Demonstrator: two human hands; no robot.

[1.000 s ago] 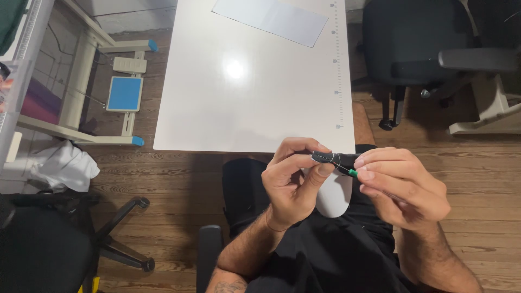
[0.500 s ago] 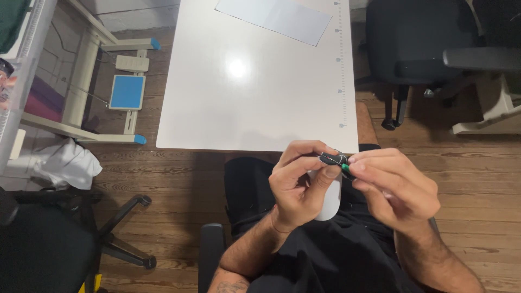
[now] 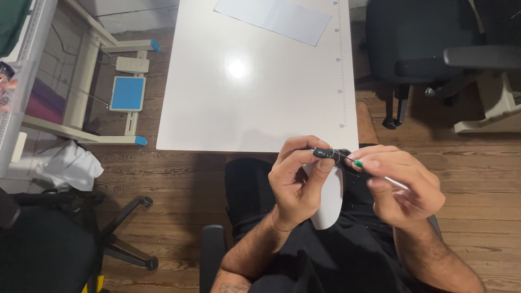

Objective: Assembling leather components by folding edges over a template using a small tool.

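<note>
Black and small, a clip-like part [image 3: 324, 154] sits pinched between the thumb and fingertips of the left hand [image 3: 296, 182], held above the lap just in front of the white table's [image 3: 255, 97] near edge. The right hand [image 3: 399, 187] is closed around a thin green-tipped tool [image 3: 359, 163], its point meeting the part, with a fine wire looped where they join. Judging by this, the joining work looks midway: tool and part are engaged, not yet separated. A white curved piece [image 3: 329, 203] lies on the lap beneath. A pale sheet [image 3: 274, 19] lies well apart on the table; office chairs [image 3: 412, 43] stand near, nothing blocking the hands.
</note>
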